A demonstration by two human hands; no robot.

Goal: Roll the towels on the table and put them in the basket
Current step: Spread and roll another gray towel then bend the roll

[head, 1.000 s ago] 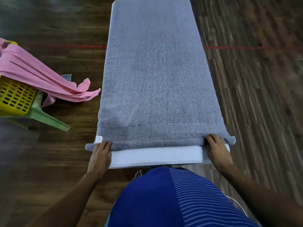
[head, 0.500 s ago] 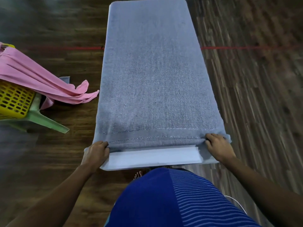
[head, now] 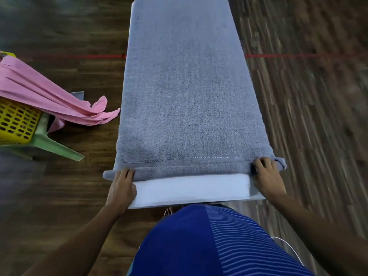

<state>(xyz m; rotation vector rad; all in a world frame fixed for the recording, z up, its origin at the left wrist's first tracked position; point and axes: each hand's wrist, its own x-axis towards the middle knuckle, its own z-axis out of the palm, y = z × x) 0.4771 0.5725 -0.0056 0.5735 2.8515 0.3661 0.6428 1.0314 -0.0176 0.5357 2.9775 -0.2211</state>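
While the grey towel [head: 185,92] lies flat along the white worktop [head: 191,188], from top centre of the frame down to lower centre, its near hem is turned over into one low fold just above the bare strip of worktop. The left hand [head: 121,188] sits on the left end of that fold and the right hand [head: 266,176] on the right end. The hands are well apart, one at each corner, with fingers curled over the folded edge. The thumbs are hidden under the palms, so this reads as a grip on the cloth but a plain press cannot be ruled out. Both ends of the fold stick out a little past the worktop sides. Judgement: the step in hand is the start of rolling this towel, with barely one turn made and nearly the whole length unrolled. The next move calls for both hands to drive the fold toward the top of the frame at an equal rate, keeping it tight and its ends level so the roll does not cone. The yellow basket [head: 14,124] stands at the left edge on a green stool [head: 55,146]. A pink towel [head: 39,96] is draped loose over it, its tip just beside the grey towel. That one looks unrolled, so it is probably pending too.
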